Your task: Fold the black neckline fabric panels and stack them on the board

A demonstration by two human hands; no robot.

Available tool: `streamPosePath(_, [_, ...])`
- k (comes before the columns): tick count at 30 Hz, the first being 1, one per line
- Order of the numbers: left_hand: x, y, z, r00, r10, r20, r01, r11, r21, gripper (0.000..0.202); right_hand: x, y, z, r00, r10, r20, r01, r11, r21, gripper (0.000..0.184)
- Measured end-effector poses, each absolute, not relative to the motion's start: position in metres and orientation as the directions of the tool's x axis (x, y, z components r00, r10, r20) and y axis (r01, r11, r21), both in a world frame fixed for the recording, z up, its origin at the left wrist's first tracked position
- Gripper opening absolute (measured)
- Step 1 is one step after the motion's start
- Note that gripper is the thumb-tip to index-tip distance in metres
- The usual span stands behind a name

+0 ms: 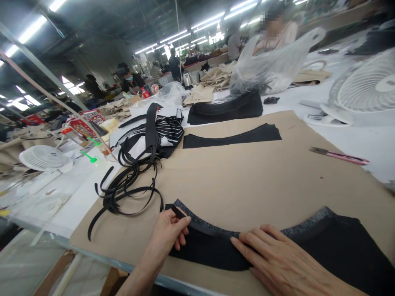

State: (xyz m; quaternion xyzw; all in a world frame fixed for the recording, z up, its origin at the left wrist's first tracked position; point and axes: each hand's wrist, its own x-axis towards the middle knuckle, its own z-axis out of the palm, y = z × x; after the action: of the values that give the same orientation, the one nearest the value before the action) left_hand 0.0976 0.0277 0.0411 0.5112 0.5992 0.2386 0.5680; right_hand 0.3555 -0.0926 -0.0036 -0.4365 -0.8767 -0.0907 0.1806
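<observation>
Pressing with flat, ungrasping right hand (273,255) on curved black fabric panel (212,251) beneath both hands, apparently to steady it; pinching narrow black strip (178,211) in left hand (171,228), likely to control its end.

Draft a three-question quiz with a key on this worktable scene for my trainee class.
1. Which bare hand lies palm-down on the curved black fabric piece nearest the camera? A: left. B: right.
2. True or false: white round fans show on both sides of the picture.
3. Fill in: the slim thread snips with pointed grey tips have ___ handles.

Key: 1. B, the right hand; 2. True; 3. Pink.
</observation>
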Motion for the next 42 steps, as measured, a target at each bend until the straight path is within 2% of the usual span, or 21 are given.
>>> streamPosePath(6, [0.104,0.017,0.063,0.223,0.859,-0.46,0.172,0.43,0.887,0.037,0.349,-0.085,0.018,-0.531,0.734,0.424,0.796,0.603,-0.047,0.037])
streamPosePath(12, [0.124,0.005,0.096,0.421,0.846,-0.326,0.213,0.257,0.943,0.03,0.35,-0.087,0.011,-0.544,0.76,0.354,0.801,0.597,-0.05,0.04])
streamPosePath(15, [0.142,0.002,0.105,0.482,0.793,-0.372,0.147,0.345,0.927,0.03,0.346,-0.086,0.014,-0.532,0.743,0.407,0.802,0.596,-0.038,0.031])
streamPosePath(18, [0.163,0.003,0.106,0.473,0.792,-0.387,0.082,0.398,0.914,0.036,0.343,-0.084,0.019,-0.501,0.745,0.441,0.812,0.581,-0.06,0.027])
streamPosePath(24, [0.182,-0.001,0.105,0.501,0.756,-0.421,0.008,0.482,0.876,0.038,0.342,-0.084,0.017,-0.489,0.756,0.436,0.806,0.582,-0.105,0.022])
streamPosePath(27, [0.168,-0.005,0.104,0.455,0.765,-0.456,-0.029,0.525,0.851,0.036,0.344,-0.084,0.012,-0.49,0.768,0.412,0.814,0.572,-0.098,0.022])
streamPosePath(30, [0.142,-0.004,0.099,0.307,0.827,-0.471,-0.031,0.503,0.864,0.036,0.348,-0.085,0.005,-0.5,0.783,0.37,0.818,0.567,-0.095,0.029])
streamPosePath(35, [0.104,0.001,0.079,0.147,0.852,-0.502,0.108,0.49,0.865,0.038,0.356,-0.088,-0.006,-0.539,0.785,0.306,0.8,0.591,-0.107,0.043])
streamPosePath(38, [0.093,0.005,0.065,0.097,0.851,-0.516,0.19,0.493,0.849,0.04,0.358,-0.089,-0.005,-0.553,0.774,0.308,0.789,0.605,-0.104,0.045])
streamPosePath(42, [0.088,0.013,0.05,0.095,0.882,-0.462,0.308,0.415,0.856,0.042,0.358,-0.09,0.0,-0.549,0.773,0.317,0.796,0.6,-0.085,0.046])
